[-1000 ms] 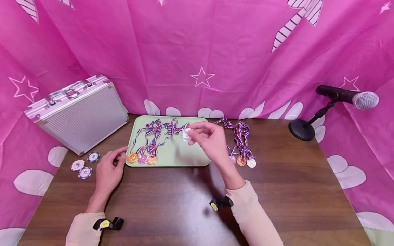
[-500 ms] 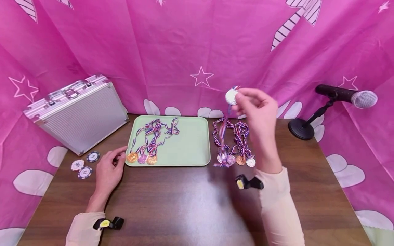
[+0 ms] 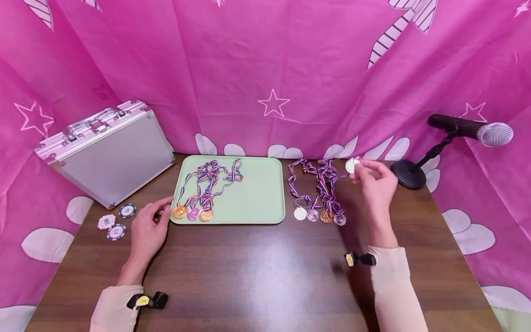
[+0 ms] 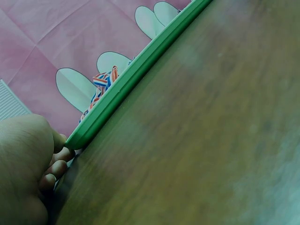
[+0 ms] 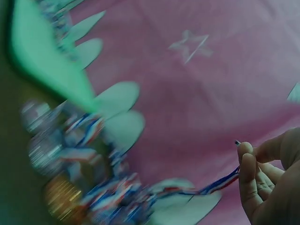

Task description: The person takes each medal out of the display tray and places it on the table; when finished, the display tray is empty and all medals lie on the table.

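Note:
In the head view my right hand [image 3: 378, 182] pinches a silver medal [image 3: 352, 165] between thumb and fingertips, right of the table's row of medals. Its striped ribbon [image 5: 220, 182] trails left in the right wrist view. My left hand [image 3: 150, 230] holds the left edge of the green tray [image 3: 253, 193]; in the left wrist view its fingers [image 4: 58, 168] curl at the tray's corner. On the tray's left half lie a gold medal [image 3: 179, 212], a pinkish medal [image 3: 192, 213] and another gold medal [image 3: 205, 215] with tangled ribbons.
Several silver and bronze-coloured medals [image 3: 326, 217] lie right of the tray, ribbons stretched back. A silver case [image 3: 112, 157] stands back left, near poker chips [image 3: 116, 232]. A microphone [image 3: 469, 129] on a stand is back right. A pink curtain [image 3: 232, 69] hangs behind.
My right hand has lifted the silver medal and its ribbon off the tray and carried it right, up over the table medals, then down to their right. The left hand stays at the tray.

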Tool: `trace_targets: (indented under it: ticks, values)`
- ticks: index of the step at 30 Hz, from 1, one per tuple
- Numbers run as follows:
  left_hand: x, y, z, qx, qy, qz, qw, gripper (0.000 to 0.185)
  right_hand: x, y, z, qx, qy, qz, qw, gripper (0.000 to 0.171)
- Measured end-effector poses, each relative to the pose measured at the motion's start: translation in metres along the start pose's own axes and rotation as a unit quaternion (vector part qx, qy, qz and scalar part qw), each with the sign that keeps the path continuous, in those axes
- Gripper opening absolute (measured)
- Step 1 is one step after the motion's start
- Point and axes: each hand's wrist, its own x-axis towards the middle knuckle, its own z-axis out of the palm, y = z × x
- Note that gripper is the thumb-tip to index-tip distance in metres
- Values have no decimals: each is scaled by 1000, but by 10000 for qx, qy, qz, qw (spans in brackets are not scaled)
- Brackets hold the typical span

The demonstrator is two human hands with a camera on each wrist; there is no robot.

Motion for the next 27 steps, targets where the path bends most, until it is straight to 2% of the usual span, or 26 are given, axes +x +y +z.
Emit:
trace_targets:
  ticks: [4,9,14,19,23,24,27]
  values:
    - [-1,1,1,-29,75,2,10000,30,-11,26,-28,-174,78,537,9984,10]
    - [0,2,1,-38,177,18,9998,29,-26,44,-56,-570,-45,1002,9933,6]
    - [1,2,2,-23,152,37,9999,29,-39,57,-76,-1106,-201,1226,9861,11]
    - [2,1,2,-8,87,4,10000,30,-47,68,-89,-1815,-423,1212,9750,23]
    - [1,1,2,1,70,-40,10000,30,-49,74,-95,-2741,-778,850,9548,25]
    - [1,1,2,7,62,-57,10000,30,-49,74,-96,-3021,-827,707,9471,24]
    - [0,1,1,24,36,-88,10000,30,-50,77,-99,-3925,-827,273,9156,20]
